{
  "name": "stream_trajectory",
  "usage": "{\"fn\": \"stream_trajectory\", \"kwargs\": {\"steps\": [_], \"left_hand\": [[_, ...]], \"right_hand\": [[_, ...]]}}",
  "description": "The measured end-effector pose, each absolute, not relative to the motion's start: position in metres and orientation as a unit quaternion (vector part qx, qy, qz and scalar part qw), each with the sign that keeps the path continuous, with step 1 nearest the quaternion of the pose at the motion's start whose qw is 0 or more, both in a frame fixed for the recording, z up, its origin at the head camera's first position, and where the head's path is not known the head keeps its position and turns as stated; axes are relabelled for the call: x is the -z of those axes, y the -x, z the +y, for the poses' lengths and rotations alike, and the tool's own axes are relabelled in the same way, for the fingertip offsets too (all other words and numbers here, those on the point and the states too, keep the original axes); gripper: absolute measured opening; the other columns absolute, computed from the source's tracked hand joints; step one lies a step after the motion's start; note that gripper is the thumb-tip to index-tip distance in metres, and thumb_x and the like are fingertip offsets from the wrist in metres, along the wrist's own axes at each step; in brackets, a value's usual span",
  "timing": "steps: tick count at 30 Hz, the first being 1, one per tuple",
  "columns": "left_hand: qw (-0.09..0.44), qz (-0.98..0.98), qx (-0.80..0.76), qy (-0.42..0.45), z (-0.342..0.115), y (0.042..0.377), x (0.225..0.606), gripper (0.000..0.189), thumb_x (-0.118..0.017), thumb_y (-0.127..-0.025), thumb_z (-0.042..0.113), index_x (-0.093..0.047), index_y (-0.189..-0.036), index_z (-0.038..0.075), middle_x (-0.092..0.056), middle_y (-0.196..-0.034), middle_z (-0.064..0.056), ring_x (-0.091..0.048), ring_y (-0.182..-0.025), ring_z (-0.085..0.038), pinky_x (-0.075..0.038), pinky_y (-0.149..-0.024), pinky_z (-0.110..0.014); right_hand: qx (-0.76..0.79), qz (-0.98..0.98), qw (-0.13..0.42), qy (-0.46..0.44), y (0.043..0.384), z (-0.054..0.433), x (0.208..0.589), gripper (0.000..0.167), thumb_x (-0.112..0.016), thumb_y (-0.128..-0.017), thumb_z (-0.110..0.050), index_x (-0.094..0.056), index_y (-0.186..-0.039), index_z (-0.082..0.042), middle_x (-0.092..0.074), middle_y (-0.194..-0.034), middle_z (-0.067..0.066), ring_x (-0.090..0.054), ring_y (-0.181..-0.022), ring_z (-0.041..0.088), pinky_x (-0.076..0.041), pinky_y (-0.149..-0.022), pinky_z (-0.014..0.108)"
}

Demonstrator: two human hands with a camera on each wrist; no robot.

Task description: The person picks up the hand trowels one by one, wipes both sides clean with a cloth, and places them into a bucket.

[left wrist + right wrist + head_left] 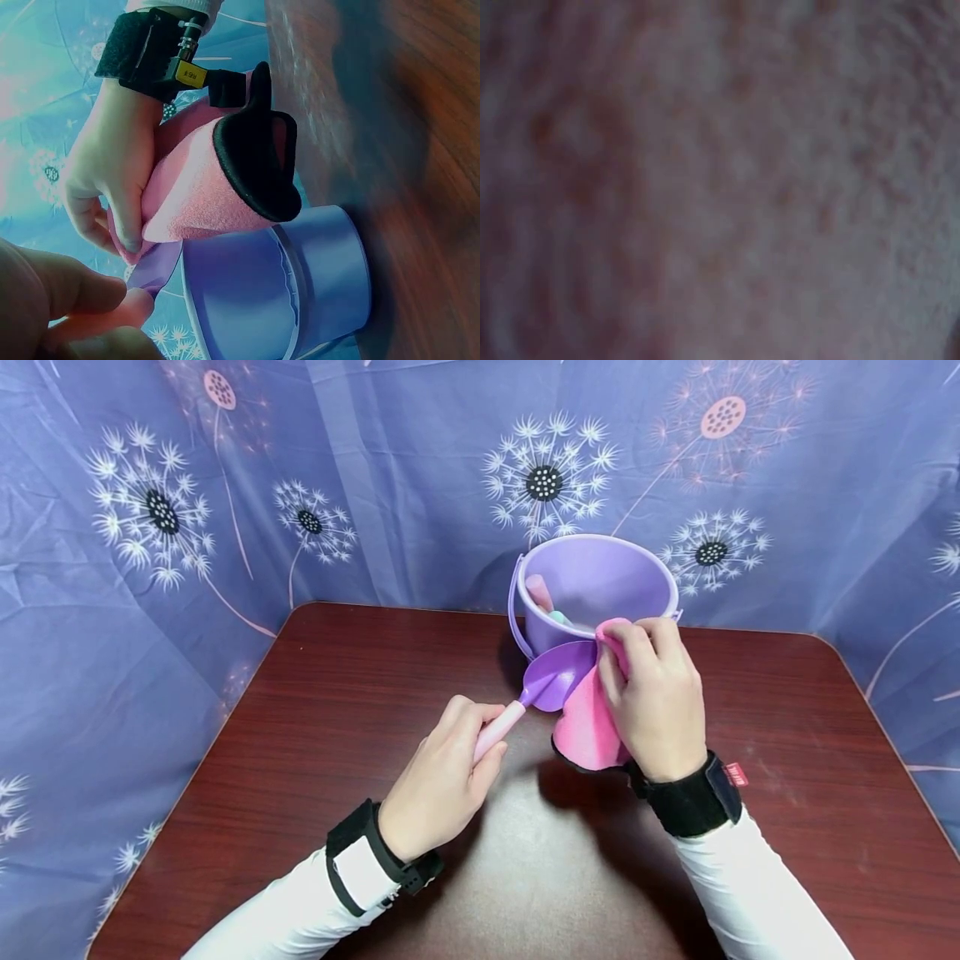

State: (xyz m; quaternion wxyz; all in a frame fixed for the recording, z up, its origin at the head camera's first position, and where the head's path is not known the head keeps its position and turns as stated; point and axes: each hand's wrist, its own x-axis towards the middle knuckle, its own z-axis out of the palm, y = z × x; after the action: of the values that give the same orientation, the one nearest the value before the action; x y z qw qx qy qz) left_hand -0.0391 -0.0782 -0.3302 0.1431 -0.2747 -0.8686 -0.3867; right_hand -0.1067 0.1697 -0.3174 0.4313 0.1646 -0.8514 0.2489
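Note:
My left hand [442,777] grips the pale pink handle of a toy shovel [555,677], whose rounded purple blade points up and to the right. In my right hand [660,702] a pink cloth [588,727] with black edging is pinched between thumb and fingers. The cloth hangs beside the blade and overlaps its right edge in the head view. Behind both stands a purple bucket [600,568]. From the left wrist view, the cloth [195,187] drapes under the right hand [112,165], showing its black trim. Blurred pinkish fabric fills the right wrist view.
A pink piece [538,593] and a mint-green piece [559,617] lie inside the bucket on its left. Its handle [516,614] hangs down that side. The dark red-brown wooden table [337,685] meets a blue dandelion-print curtain [420,485] at the back and sides.

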Motion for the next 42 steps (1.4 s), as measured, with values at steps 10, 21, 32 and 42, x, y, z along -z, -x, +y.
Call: {"fn": "stream_trajectory", "kwargs": {"steps": [10,21,32,42], "left_hand": [[0.155,-0.863,0.393,0.278,-0.076,0.042,0.330,0.031,-0.071,-0.099,0.007,-0.063,-0.129,0.002,-0.057,-0.105,-0.005,-0.056,-0.084,-0.016,-0.052,-0.076,-0.032],[0.149,-0.864,0.394,0.275,-0.078,0.046,0.330,0.030,-0.069,-0.100,0.008,-0.063,-0.128,0.002,-0.058,-0.107,-0.007,-0.056,-0.086,-0.016,-0.051,-0.077,-0.033],[0.150,-0.859,0.408,0.269,-0.080,0.045,0.328,0.032,-0.071,-0.100,0.008,-0.063,-0.130,0.003,-0.059,-0.109,-0.007,-0.057,-0.088,-0.017,-0.050,-0.078,-0.034],[0.147,-0.864,0.397,0.272,-0.083,0.043,0.328,0.030,-0.071,-0.099,0.008,-0.063,-0.128,0.004,-0.057,-0.104,-0.003,-0.054,-0.084,-0.014,-0.050,-0.076,-0.031]], "right_hand": [[-0.253,-0.847,0.401,-0.240,0.098,0.152,0.325,0.016,-0.072,-0.098,-0.005,-0.074,-0.114,0.000,-0.064,-0.104,0.018,-0.066,-0.088,0.034,-0.057,-0.083,0.047],[-0.295,-0.817,0.318,-0.380,0.088,0.143,0.327,0.024,-0.074,-0.095,-0.001,-0.074,-0.119,-0.003,-0.067,-0.112,0.011,-0.066,-0.100,0.022,-0.056,-0.086,0.033],[-0.259,-0.823,0.330,-0.384,0.085,0.151,0.329,0.020,-0.068,-0.093,-0.004,-0.075,-0.112,-0.006,-0.066,-0.103,0.008,-0.065,-0.086,0.020,-0.056,-0.074,0.037],[-0.232,-0.851,0.354,-0.311,0.095,0.169,0.328,0.021,-0.077,-0.091,-0.003,-0.076,-0.112,-0.004,-0.062,-0.100,0.011,-0.061,-0.075,0.021,-0.056,-0.069,0.041]]}}
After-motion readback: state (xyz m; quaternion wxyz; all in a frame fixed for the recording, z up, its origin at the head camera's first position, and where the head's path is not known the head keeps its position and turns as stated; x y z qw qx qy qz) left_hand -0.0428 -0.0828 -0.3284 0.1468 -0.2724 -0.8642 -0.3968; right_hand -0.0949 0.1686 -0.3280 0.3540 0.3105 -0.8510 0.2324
